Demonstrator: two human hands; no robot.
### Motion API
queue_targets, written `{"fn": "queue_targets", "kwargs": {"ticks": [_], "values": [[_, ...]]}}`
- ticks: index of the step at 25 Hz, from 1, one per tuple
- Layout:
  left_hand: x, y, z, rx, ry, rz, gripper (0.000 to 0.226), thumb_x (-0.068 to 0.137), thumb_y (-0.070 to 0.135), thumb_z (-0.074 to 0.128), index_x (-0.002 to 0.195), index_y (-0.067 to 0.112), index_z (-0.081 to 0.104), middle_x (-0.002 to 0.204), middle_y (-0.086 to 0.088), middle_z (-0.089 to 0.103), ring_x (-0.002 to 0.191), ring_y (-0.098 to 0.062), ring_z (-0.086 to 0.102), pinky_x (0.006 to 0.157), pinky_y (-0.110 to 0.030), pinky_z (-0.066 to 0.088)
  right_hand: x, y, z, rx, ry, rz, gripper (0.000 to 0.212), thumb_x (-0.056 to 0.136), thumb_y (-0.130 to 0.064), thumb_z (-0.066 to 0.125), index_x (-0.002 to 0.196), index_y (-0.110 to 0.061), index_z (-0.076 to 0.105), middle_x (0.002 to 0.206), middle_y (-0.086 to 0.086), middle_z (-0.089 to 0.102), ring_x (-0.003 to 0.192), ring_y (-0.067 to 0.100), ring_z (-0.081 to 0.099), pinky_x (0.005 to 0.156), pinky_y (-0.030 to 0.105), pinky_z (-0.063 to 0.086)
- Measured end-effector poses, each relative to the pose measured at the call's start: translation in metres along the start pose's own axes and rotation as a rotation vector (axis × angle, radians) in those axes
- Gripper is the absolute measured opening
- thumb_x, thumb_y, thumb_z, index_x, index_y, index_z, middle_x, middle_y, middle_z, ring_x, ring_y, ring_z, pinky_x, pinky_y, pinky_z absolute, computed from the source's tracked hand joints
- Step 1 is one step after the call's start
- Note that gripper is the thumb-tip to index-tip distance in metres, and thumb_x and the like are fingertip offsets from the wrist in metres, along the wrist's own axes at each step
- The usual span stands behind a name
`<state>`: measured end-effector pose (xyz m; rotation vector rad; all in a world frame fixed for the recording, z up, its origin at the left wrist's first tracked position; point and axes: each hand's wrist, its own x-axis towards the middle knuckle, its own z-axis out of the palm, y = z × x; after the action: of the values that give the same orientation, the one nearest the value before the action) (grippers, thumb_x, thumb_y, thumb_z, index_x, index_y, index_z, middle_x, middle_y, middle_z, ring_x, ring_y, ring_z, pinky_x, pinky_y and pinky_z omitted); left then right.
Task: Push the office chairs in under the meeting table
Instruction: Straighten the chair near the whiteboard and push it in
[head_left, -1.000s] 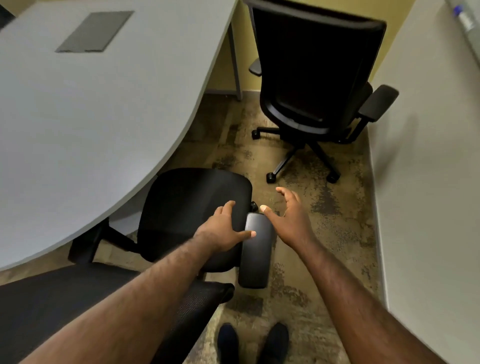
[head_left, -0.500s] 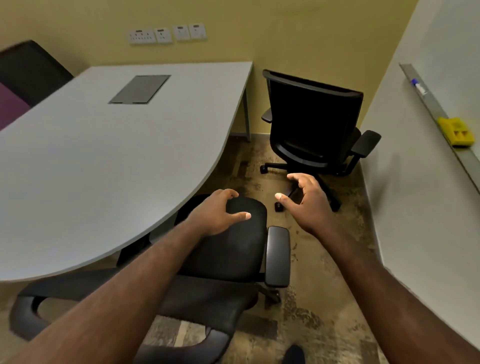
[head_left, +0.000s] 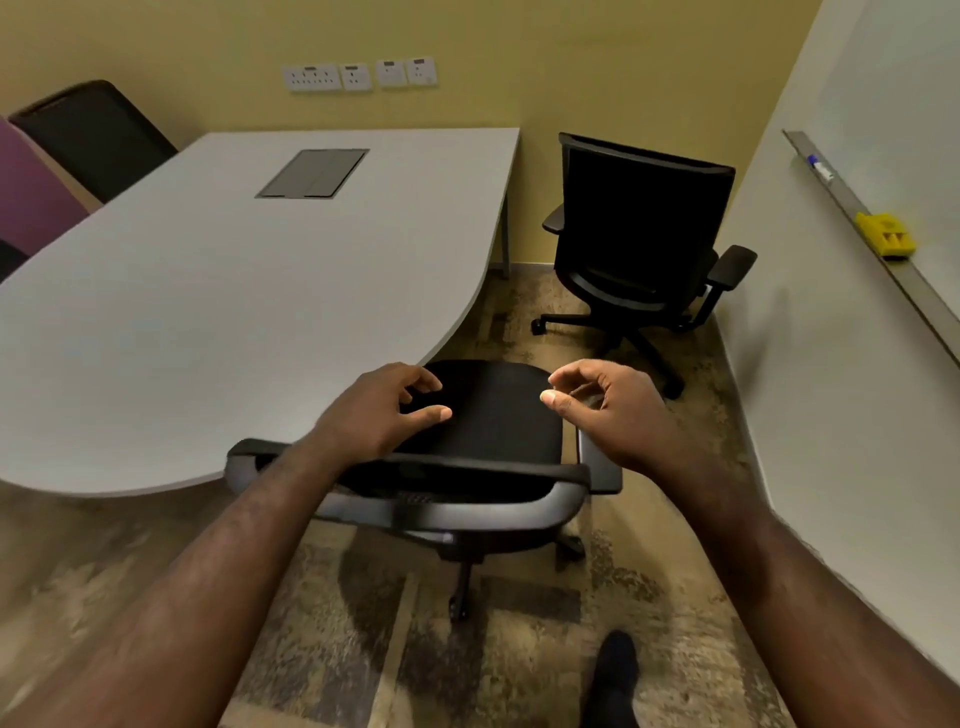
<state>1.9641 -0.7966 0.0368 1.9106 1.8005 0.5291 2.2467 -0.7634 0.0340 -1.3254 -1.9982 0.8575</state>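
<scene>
Both hands, the left hand (head_left: 382, 415) and right hand (head_left: 608, 410), are hovering with fingers apart and empty over the near black fabric-seated office chair (head_left: 488, 415), its seat front tucking under the grey curved meeting table (head_left: 234, 291), while the far black mesh-backed office chair (head_left: 641, 228) is standing clear, presumably next.

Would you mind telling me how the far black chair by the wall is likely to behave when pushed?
The far chair should probably roll easily: castors show on its star base. It may swivel if pushed off-centre, and the patterned carpet could add some drag.
</scene>
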Motion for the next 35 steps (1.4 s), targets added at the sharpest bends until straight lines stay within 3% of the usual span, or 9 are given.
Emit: {"fn": "queue_targets", "kwargs": {"ticks": [3,6,8,11,14,17,23,30,35], "values": [[-0.041,-0.029,-0.011,0.017,-0.007,0.03,0.02,0.081,0.052,0.069,0.088,0.034,0.065,0.089,0.01,0.065,0.079,-0.008,0.058,0.072,-0.039,0.054,-0.027,-0.019,0.025,-0.042,-0.179,0.006,0.025,0.082,-0.045,0.068,0.102,-0.029,0.065,0.089,-0.015,0.066,0.078,-0.001,0.061,0.064,0.015,0.046],[-0.068,-0.058,-0.016,0.116,-0.031,0.023,0.032,0.078,0.065,0.063,0.082,0.033,0.062,0.081,0.012,0.062,0.076,-0.007,0.057,0.068,-0.04,0.053,-0.046,-0.028,0.058,-0.147,-0.374,0.043,0.041,0.081,-0.051,0.067,0.112,-0.026,0.063,0.099,-0.011,0.065,0.084,0.001,0.06,0.07,0.019,0.048],[-0.078,-0.072,-0.017,0.183,-0.073,0.015,0.047,0.071,0.079,0.055,0.08,0.033,0.061,0.079,0.012,0.061,0.074,-0.007,0.057,0.063,-0.037,0.052,-0.053,-0.03,0.081,-0.358,-0.449,0.032,0.044,0.078,-0.06,0.064,0.108,-0.027,0.061,0.097,-0.009,0.064,0.084,0.007,0.059,0.07,0.027,0.05],[-0.083,-0.087,-0.013,0.357,-0.12,0.019,0.066,0.064,0.094,0.033,0.069,0.033,0.055,0.071,0.012,0.057,0.064,-0.005,0.053,0.049,-0.027,0.038,-0.056,-0.023,0.106,-0.779,-0.336,-0.091,0.038,0.075,-0.067,0.056,0.082,-0.03,0.058,0.072,-0.011,0.061,0.068,0.012,0.057,0.059,0.031,0.042],[-0.086,-0.095,-0.006,0.533,-0.111,0.046,0.078,0.062,0.099,0.017,0.058,0.028,0.049,0.055,0.009,0.051,0.05,-0.005,0.048,0.045,-0.025,0.026,-0.06,-0.014,0.113,-0.921,-0.239,-0.181,0.031,0.072,-0.056,0.062,0.067,-0.027,0.054,0.054,-0.011,0.046,0.049,0.013,0.045,0.051,0.029,0.033],[-0.093,-0.095,0.006,0.593,-0.062,0.098,0.079,0.06,0.101,0.018,0.054,0.026,0.043,0.05,0.01,0.047,0.046,-0.006,0.045,0.043,-0.025,0.025,-0.061,-0.006,0.107,-0.956,-0.199,-0.229,0.026,0.063,-0.046,0.067,0.059,-0.026,0.05,0.047,-0.011,0.036,0.042,0.014,0.034,0.049,0.028,0.024],[-0.089,-0.071,0.033,0.6,0.034,0.065,0.078,0.062,0.1,0.013,0.056,0.028,0.042,0.05,0.011,0.045,0.044,-0.006,0.043,0.044,-0.023,0.027,-0.037,0.023,0.078,-0.995,-0.229,-0.288,0.017,0.066,-0.042,0.065,0.071,-0.026,0.061,0.056,-0.01,0.046,0.049,0.014,0.037,0.054,0.028,0.026],[-0.068,-0.043,0.055,0.583,0.095,-0.066,0.079,0.064,0.099,0.015,0.055,0.026,0.044,0.049,0.01,0.046,0.045,-0.006,0.043,0.044,-0.025,0.032,0.009,0.051,0.047,-0.999,-0.299,-0.394,0.018,0.066,-0.046,0.062,0.07,-0.03,0.055,0.059,-0.009,0.047,0.053,0.016,0.038,0.057,0.03,0.027],[-0.043,-0.017,0.077,0.6,0.171,-0.208,0.08,0.064,0.1,0.015,0.056,0.026,0.046,0.05,0.01,0.045,0.046,-0.005,0.042,0.045,-0.025,0.035,0.059,0.073,0.021,-0.985,-0.343,-0.495,0.017,0.065,-0.043,0.064,0.069,-0.028,0.057,0.063,-0.008,0.06,0.058,0.017,0.053,0.059,0.03,0.031]]}}
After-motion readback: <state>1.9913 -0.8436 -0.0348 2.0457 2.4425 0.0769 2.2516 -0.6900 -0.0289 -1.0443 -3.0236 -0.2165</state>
